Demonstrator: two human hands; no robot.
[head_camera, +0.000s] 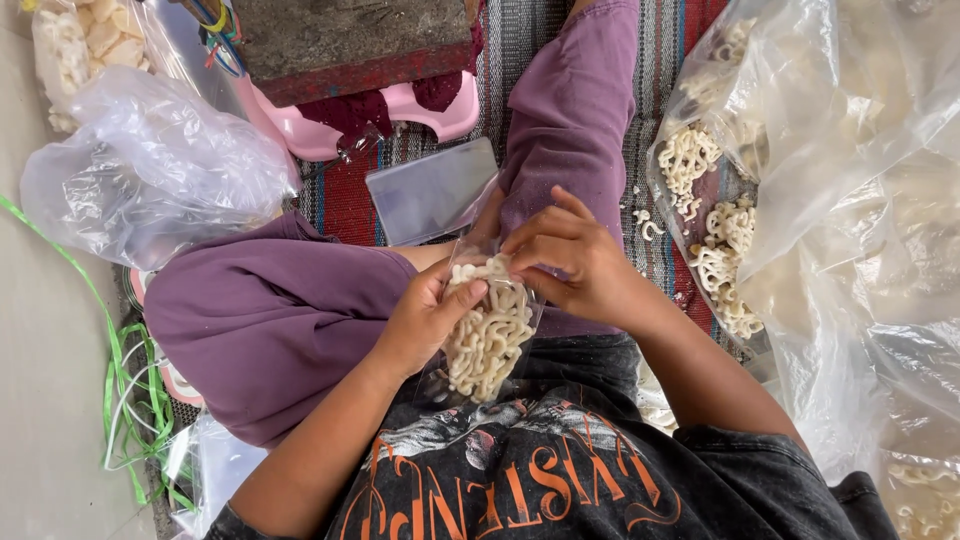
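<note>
Small clear bag (490, 335) of pale crackers in lap; left hand (425, 320) fingers clamped on bag side, right hand (575, 262) fingers pinching mouth, probably; keep bag upright, mouth open

- The scene was lit evenly by soft, bright daylight; no hard shadows were cast.
- Pale glare was seen on the large plastic bag (860, 200) at the right.
- Slight softness was noted towards the edges, while the centre was rendered sharply.
</note>
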